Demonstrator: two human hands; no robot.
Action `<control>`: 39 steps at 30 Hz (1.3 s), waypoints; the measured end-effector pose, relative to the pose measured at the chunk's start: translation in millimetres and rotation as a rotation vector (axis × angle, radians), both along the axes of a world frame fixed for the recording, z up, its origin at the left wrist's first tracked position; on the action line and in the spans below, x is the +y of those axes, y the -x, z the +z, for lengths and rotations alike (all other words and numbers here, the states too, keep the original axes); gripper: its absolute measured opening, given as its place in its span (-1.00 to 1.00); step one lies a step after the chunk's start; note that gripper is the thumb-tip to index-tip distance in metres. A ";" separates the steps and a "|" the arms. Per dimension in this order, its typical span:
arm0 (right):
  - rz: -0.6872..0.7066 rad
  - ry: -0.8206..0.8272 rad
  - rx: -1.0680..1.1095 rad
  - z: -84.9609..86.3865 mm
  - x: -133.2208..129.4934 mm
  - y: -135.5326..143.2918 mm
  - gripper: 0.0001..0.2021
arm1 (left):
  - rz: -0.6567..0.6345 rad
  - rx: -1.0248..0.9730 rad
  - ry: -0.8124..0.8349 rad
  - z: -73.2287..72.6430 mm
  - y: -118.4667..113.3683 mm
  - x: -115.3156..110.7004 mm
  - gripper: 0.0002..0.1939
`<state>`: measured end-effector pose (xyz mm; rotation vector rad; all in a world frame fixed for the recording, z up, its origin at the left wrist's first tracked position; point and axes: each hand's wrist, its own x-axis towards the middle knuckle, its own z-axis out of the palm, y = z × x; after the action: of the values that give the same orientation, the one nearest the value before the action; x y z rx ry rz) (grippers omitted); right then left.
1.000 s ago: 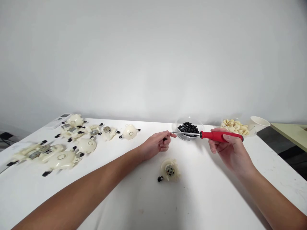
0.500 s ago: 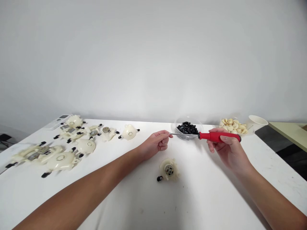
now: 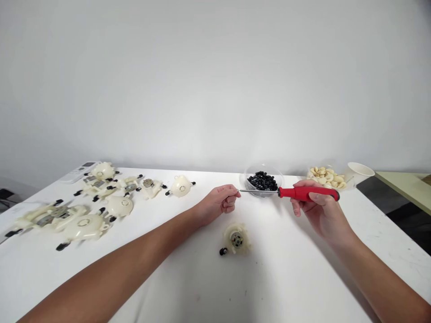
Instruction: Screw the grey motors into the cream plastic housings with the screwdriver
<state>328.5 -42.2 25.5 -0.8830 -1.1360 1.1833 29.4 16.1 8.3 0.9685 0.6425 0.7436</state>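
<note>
My right hand (image 3: 318,206) is wrapped around the red handle of a screwdriver (image 3: 303,194), its metal shaft level and pointing left. My left hand (image 3: 220,202) is closed in a pinch just left of the screwdriver's tip. Whatever sits between those fingertips is too small to make out. Below the hands, a cream plastic housing with a round metal motor (image 3: 237,239) lies on the white table, a black-capped part (image 3: 223,251) at its lower left. Behind the shaft stands a clear bowl of small black pieces (image 3: 262,181).
Several cream motor housings (image 3: 86,225) with black ends are spread over the table's left side. A white remote-like device (image 3: 79,172) lies at the back left. At the back right are a container of cream plastic pieces (image 3: 327,176) and a white cup (image 3: 359,172).
The screwdriver's tip has dropped slightly and now shows a small gap from my left fingertips. Both hands stay in nearly the same place.
</note>
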 end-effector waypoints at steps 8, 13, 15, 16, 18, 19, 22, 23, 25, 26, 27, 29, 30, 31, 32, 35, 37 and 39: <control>0.018 -0.028 -0.030 0.5 -0.6 -2.4 -0.77 | -0.016 0.015 -0.025 -2.2 1.8 -0.9 -0.79; 0.021 -0.026 -0.036 -0.8 -0.7 -2.6 -0.77 | -0.027 0.017 -0.025 -0.6 1.4 -0.6 -0.78; 0.025 -0.026 -0.031 -1.0 -0.2 -3.0 -0.77 | -0.025 0.020 -0.021 -0.2 1.1 -0.4 -0.78; 0.025 -0.026 -0.027 -1.0 -0.1 -3.1 -0.77 | -0.023 0.023 -0.021 -0.3 1.1 -0.4 -0.78; 0.022 -0.024 -0.020 -0.9 0.1 -3.3 -0.77 | -0.014 0.026 -0.025 -1.0 1.3 -0.6 -0.78; 0.020 -0.024 -0.018 -0.9 0.1 -3.3 -0.77 | -0.011 0.029 -0.027 -1.4 1.4 -0.7 -0.78; 0.016 -0.022 -0.020 -0.3 -0.2 -2.9 -0.77 | -0.010 0.033 -0.036 -2.4 1.9 -1.1 -0.77; 0.018 -0.020 -0.019 0.0 -0.3 -2.7 -0.77 | -0.012 0.037 -0.039 -2.5 2.0 -1.3 -0.77; 0.023 -0.016 -0.013 0.6 -0.4 -2.3 -0.77 | -0.016 0.047 -0.047 -2.2 2.0 -1.5 -0.77; 0.025 -0.013 -0.007 0.9 -0.5 -2.1 -0.78 | -0.016 0.049 -0.050 -2.0 2.0 -1.6 -0.77; 0.026 -0.009 -0.002 1.2 -0.5 -1.9 -0.78 | -0.018 0.051 -0.052 -1.8 2.0 -1.6 -0.77; 0.023 -0.002 0.008 1.6 -0.5 -1.7 -0.79 | -0.020 0.047 -0.053 -1.4 2.1 -1.6 -0.77; 0.021 0.002 0.012 1.7 -0.5 -1.8 -0.79 | -0.023 0.045 -0.052 -1.3 2.2 -1.5 -0.78; 0.019 0.004 0.016 1.7 -0.3 -1.9 -0.79 | -0.026 0.044 -0.053 -1.3 2.3 -1.4 -0.78; 0.021 0.005 0.018 1.6 -0.2 -2.1 -0.79 | -0.028 0.043 -0.053 -1.3 2.3 -1.4 -0.79; 0.036 -0.002 0.014 1.0 0.5 -3.2 -0.78 | -0.034 0.038 -0.048 -1.2 2.5 -1.2 -0.79; 0.042 -0.004 0.010 0.5 0.8 -4.0 -0.78 | -0.034 0.033 -0.043 -0.8 2.5 -1.2 -0.78; 0.044 -0.008 0.008 0.1 0.9 -4.5 -0.78 | -0.035 0.031 -0.039 -0.1 2.4 -1.3 -0.77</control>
<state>333.0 -41.3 25.7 -0.8508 -1.1576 1.2162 26.9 14.8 8.2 1.0263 0.6385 0.7130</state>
